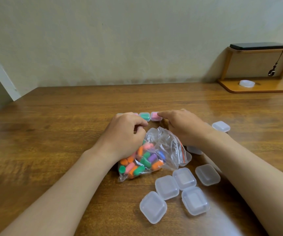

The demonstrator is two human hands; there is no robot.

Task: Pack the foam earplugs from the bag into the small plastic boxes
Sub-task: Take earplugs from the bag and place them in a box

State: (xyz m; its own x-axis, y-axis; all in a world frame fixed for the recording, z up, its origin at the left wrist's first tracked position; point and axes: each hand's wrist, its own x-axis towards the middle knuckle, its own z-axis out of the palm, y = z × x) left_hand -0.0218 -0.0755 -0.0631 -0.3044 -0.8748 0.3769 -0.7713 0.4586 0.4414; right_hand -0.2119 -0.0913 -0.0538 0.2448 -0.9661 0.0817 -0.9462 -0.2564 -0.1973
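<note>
**Two filled boxes beyond the bag**

Five empty boxes [167, 187] of clear plastic were seen nearest, closed and clustered on the wooden table [60, 133] at five o'clock from the bag [164, 143]. The clear bag was laid mid-table with its crumpled mouth turned toward twelve o'clock. The foam earplugs [144, 162], orange, green, pink, purple and blue, were heaped in its end at seven o'clock. The left hand [125, 133] was rested on the bag at ten o'clock with its fingers curled. The plastic at the mouth seemed to be pinched by them, though the fingertips were hidden. The right hand [185, 126] was held at one o'clock, fingers fairly straight, and its forefinger was laid on the pink-filled box [155, 117]. The green-filled box [144, 116] was set just beside that, at its nine o'clock. Farthest, at two o'clock, a dark phone [258, 46] and a tape roll [247, 83] were carried on a wooden shelf [256, 86].
</note>
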